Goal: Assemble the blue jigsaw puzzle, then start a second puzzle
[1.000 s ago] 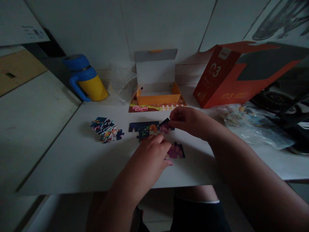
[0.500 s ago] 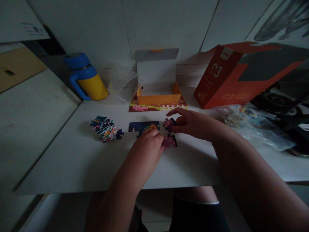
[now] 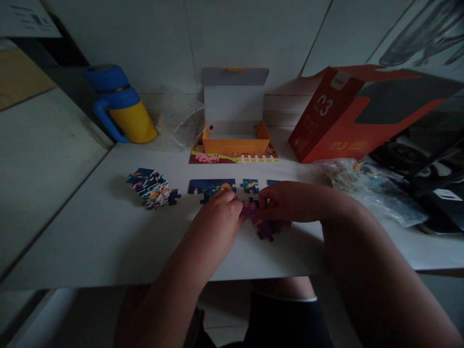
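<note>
Table (image 3: 152, 256): beneath our hands.
Right hand (image 3: 290, 199): fingers narrowed over the lower purple piece (image 3: 265, 229); grip, we cannot tell.
Left hand (image 3: 220, 212): pinching the eyed piece (image 3: 248, 208), between our hands; its long axis is hidden.
Knobs (image 3: 271, 238): pointing toward us; we'd best align before pressing.

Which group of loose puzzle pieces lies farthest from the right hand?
The heaped pile in front of the blue-and-yellow flask; other loose pieces lie near the left hand or right hand.
</note>
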`<state>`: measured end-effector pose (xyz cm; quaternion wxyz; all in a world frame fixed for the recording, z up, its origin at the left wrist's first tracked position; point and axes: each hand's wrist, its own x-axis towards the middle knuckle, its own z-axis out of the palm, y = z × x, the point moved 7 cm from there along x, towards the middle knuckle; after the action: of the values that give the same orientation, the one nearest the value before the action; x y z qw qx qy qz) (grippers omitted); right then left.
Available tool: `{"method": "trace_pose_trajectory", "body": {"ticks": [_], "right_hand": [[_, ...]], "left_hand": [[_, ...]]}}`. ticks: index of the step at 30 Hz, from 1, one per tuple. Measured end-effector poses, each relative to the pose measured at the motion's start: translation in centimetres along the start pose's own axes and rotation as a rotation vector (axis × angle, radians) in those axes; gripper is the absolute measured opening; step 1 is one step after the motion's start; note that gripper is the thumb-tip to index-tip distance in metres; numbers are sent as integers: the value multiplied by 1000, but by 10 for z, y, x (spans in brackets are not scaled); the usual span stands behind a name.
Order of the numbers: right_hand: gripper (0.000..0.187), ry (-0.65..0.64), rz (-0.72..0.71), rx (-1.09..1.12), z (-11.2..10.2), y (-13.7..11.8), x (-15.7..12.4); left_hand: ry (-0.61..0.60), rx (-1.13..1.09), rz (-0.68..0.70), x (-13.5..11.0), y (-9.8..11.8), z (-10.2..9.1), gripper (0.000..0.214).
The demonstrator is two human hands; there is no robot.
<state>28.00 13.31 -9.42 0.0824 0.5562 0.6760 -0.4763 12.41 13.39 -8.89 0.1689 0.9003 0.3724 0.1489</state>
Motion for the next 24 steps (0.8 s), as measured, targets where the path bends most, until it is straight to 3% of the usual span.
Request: {"method": "trace_pose_trajectory", "body": {"ticks": [6, 13, 24], "right_hand": [[18, 46, 24, -5, 4, -9, 3], [24, 2, -5, 46, 15, -11, 7], [27, -21, -20, -46, 14, -8, 8]], "left_hand": [[0, 29, 22, 0, 2, 1, 13], [-4, 26, 15, 1, 3, 0, 16], [-21, 33, 24, 2, 4, 2, 15]]}}
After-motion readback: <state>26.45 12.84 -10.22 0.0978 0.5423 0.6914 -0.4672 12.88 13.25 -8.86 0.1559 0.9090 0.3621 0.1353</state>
